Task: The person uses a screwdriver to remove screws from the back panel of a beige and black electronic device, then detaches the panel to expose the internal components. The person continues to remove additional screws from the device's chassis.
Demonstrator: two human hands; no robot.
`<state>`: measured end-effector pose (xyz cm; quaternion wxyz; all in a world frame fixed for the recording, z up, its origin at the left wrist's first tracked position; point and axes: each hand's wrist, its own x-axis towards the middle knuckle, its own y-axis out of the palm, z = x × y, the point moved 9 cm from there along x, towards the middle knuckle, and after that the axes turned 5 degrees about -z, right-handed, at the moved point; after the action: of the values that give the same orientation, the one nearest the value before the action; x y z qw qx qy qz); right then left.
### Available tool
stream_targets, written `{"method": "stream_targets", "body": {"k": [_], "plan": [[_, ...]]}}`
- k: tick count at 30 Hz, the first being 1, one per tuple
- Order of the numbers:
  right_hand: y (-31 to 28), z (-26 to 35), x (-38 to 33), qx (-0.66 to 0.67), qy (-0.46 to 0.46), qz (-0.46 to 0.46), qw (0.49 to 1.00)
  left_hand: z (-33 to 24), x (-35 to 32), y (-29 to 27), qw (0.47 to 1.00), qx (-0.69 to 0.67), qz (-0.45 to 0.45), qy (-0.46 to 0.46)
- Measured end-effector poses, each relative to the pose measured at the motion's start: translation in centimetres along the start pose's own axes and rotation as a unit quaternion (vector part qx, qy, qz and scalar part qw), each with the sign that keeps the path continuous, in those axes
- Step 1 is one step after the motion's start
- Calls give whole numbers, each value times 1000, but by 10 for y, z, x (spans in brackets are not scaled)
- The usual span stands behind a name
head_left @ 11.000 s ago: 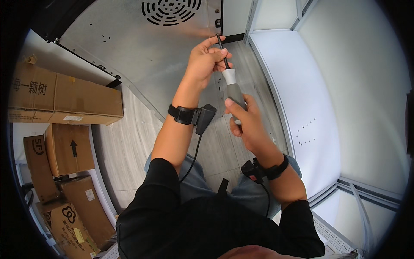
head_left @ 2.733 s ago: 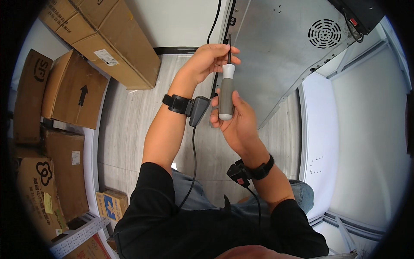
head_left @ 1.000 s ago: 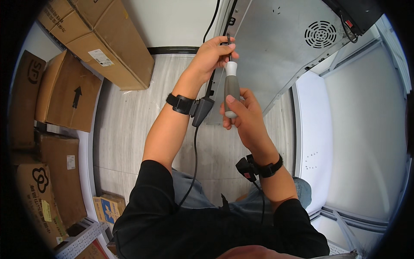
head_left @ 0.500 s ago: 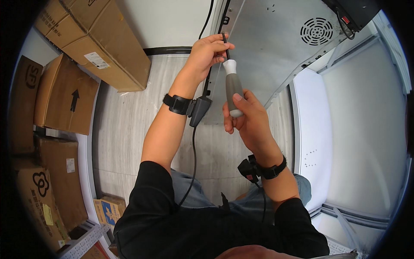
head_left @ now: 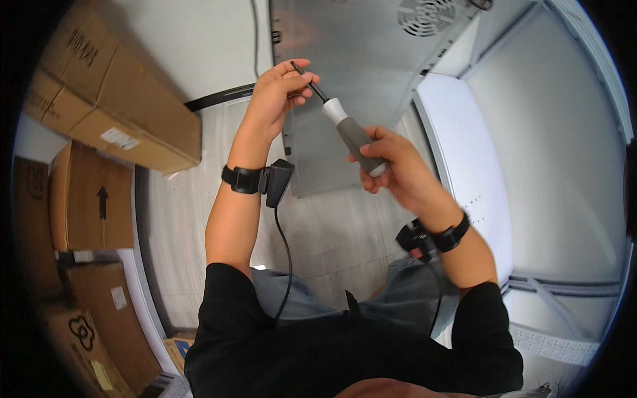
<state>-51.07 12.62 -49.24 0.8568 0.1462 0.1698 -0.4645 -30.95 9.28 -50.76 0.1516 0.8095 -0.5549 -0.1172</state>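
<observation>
My right hand (head_left: 405,169) is wrapped round the grey handle of a screwdriver (head_left: 352,136), which has a white collar and a dark shaft. The shaft slants up and left to my left hand (head_left: 273,99). There, the thumb and forefinger are closed about the shaft near its tip; whether they also hold a small part is too small to tell. Behind the screwdriver stands a grey sheet-metal panel (head_left: 345,73) with a round slotted vent (head_left: 426,14). The screwdriver's tip is over my left fingers, apart from the panel's left edge.
Cardboard boxes (head_left: 149,126) are stacked along the left side. A white panel (head_left: 464,132) and a translucent door (head_left: 564,146) stand to the right. Black straps with devices (head_left: 279,182) sit on both wrists, each trailing a cable (head_left: 290,259). Pale wood-look floor (head_left: 338,232) lies below.
The screwdriver has come away from the panel's edge and tilted further left. Both hands have moved apart from that edge with it. The whole view has shifted.
</observation>
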Motion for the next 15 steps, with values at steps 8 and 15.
{"method": "stream_targets", "body": {"k": [8, 15], "plan": [[-192, 42, -40, -231, -17, -94, 968, 58, -24, 168, 975, 99, 196, -24], [-390, -37, -92, -169, -60, -203, 963, 184, -20, 321, 916, 161, 362, -65]]}}
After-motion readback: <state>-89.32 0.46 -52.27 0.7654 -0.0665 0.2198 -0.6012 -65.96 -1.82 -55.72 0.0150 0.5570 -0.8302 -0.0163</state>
